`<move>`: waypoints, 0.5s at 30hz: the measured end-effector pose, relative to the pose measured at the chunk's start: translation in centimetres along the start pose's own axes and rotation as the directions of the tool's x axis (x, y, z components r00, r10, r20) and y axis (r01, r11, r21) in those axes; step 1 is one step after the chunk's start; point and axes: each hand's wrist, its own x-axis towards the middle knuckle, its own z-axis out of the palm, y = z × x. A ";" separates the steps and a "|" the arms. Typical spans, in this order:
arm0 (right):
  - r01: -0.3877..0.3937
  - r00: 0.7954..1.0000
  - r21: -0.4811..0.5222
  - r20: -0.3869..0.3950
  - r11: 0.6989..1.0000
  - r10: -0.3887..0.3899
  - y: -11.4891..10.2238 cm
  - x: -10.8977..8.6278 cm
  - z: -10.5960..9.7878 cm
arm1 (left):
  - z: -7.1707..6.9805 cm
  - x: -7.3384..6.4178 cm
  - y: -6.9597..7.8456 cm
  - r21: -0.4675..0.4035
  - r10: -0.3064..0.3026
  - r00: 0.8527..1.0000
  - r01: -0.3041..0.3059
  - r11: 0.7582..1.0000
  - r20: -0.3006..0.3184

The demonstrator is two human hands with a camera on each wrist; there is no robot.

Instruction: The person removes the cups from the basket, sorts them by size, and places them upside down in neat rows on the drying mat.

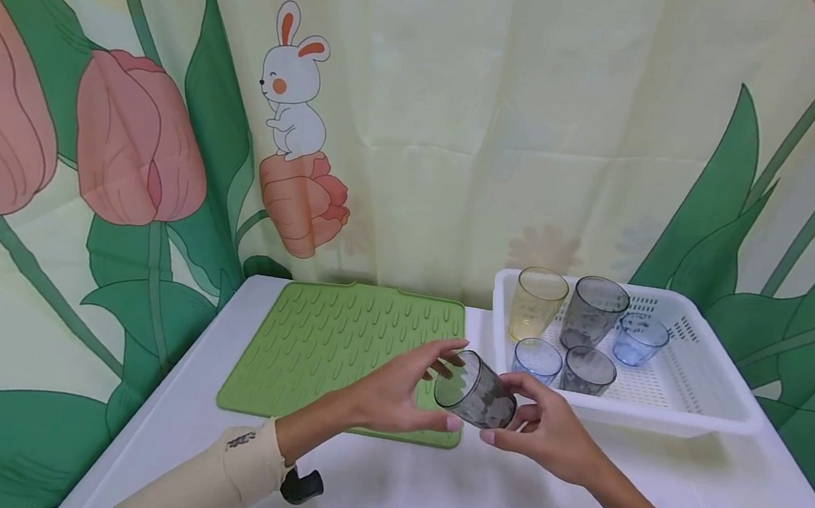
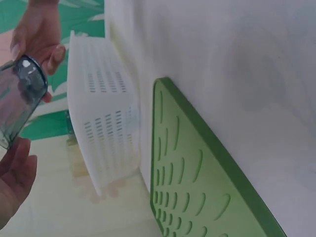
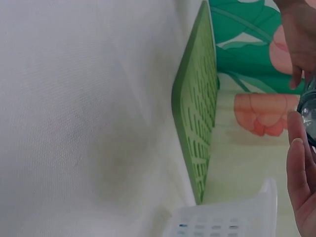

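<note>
A clear grey drinking glass [image 1: 477,389] is held tilted above the table in front of me, its mouth toward the left and its base toward the right. My left hand [image 1: 403,388] spans the rim end, fingers at the upper side and thumb at the lower. At the base end, my right hand [image 1: 550,425] holds the glass between thumb and bent fingers. The left wrist view shows the left fingertips [image 2: 19,160] right at the rim. Only part of the glass base [image 3: 310,116] shows in the right wrist view, beside the right fingers.
A green ridged drying mat [image 1: 343,356] lies on the white-covered table [image 1: 380,494], left of centre. To the right stands a white perforated basket [image 1: 702,388] with several glasses, including a yellow glass [image 1: 537,306] and a tall grey glass [image 1: 592,317]. Behind hangs a printed curtain [image 1: 452,125].
</note>
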 end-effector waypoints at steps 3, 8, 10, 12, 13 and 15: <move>-0.020 1.000 -0.004 -0.002 1.000 0.020 0.0 0.0 0.0 | -0.1 0.0 0.0 0.046 -0.026 1.000 0.027 0.999 -0.003; -0.024 1.000 0.003 0.015 1.000 0.024 0.1 0.0 0.0 | -0.1 0.0 -0.1 0.063 -0.033 0.999 0.033 0.997 0.009; -0.018 0.999 0.014 0.026 1.000 0.018 0.1 0.0 0.1 | -0.1 0.0 -0.1 0.062 -0.032 0.999 0.032 0.998 0.008; -0.017 0.999 0.026 0.036 1.000 0.016 0.2 0.0 0.1 | -0.1 -0.1 -0.2 0.058 -0.029 1.000 0.029 0.998 0.002; -0.015 0.999 0.033 0.042 0.999 0.013 0.3 0.0 0.1 | -0.1 -0.1 -0.2 0.054 -0.027 1.000 0.027 0.998 -0.002; -0.017 0.998 0.043 0.054 0.999 0.015 0.3 0.1 0.1 | 0.0 -0.1 -0.2 0.048 -0.022 1.000 0.023 0.999 -0.014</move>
